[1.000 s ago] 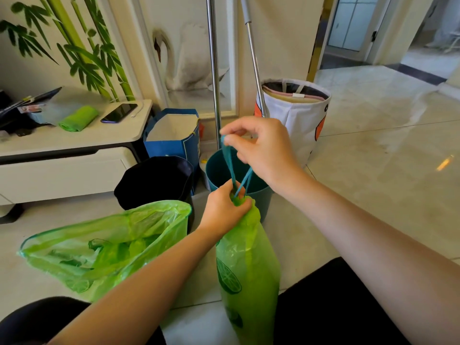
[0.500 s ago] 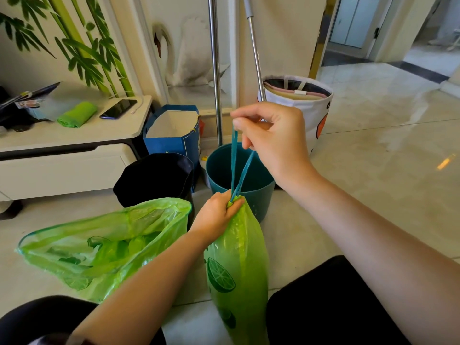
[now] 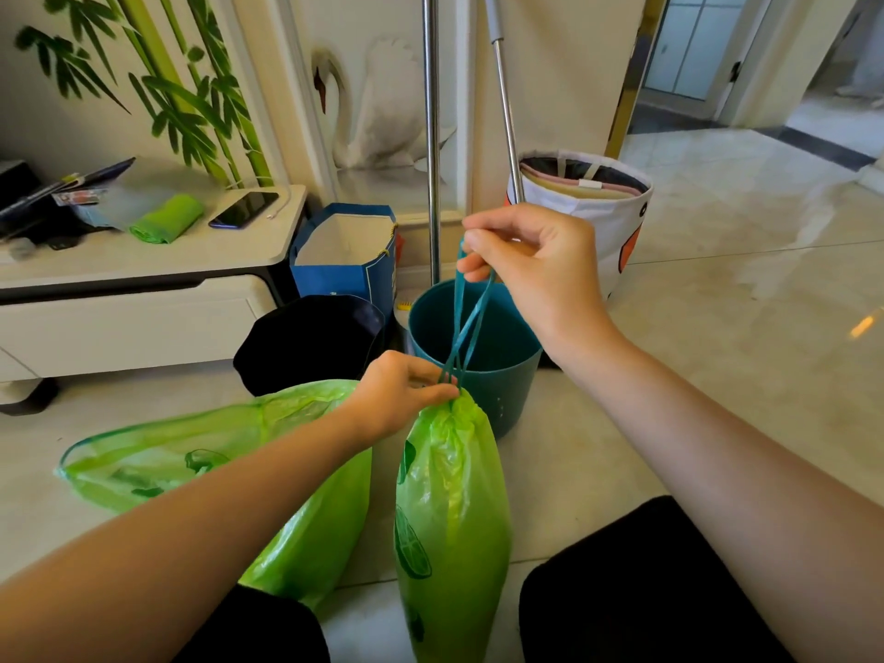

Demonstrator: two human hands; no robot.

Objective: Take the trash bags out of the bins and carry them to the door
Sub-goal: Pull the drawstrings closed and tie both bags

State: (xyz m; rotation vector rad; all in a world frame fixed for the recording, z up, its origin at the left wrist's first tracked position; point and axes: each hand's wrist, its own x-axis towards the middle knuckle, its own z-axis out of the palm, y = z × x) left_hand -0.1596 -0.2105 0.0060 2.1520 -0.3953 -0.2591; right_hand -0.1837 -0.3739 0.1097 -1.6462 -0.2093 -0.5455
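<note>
Green translucent plastic, printed with dark lime-slice motifs: the closed trash bag (image 3: 449, 509) is standing upright on the floor (image 3: 717, 289) between the person's knees, its neck gathered into tight pleats. Teal drawstring (image 3: 466, 318) is rising from the neck in two crossing strands, stretched taut.

Left hand (image 3: 399, 392) is pinching the gathered neck where the strands emerge. Right hand (image 3: 531, 260) is gripping the upper loop of the drawstring with curled fingers, held above and just behind the bag.

Second green trash bag (image 3: 158, 461), same print, is lying on the floor to the left, mouth gaping open toward the left, contents not discernible.

Containers behind:
- Teal bin (image 3: 507, 390), just behind the closed bag; its visible interior is showing no liner.
- Black-lined bin (image 3: 306, 342), left of the teal one, interior too dark to read.
- Blue paper bag (image 3: 344, 275), standing against the wall, holding something pale.
- White fabric basket (image 3: 612, 217) with an orange mark, holding folded items.

Low white counter (image 3: 143, 260) at left is carrying a phone (image 3: 243, 209) near its right edge and a rolled green cloth (image 3: 167, 218) beside it. Two metal poles (image 3: 433, 136) are standing upright behind the bins.
</note>
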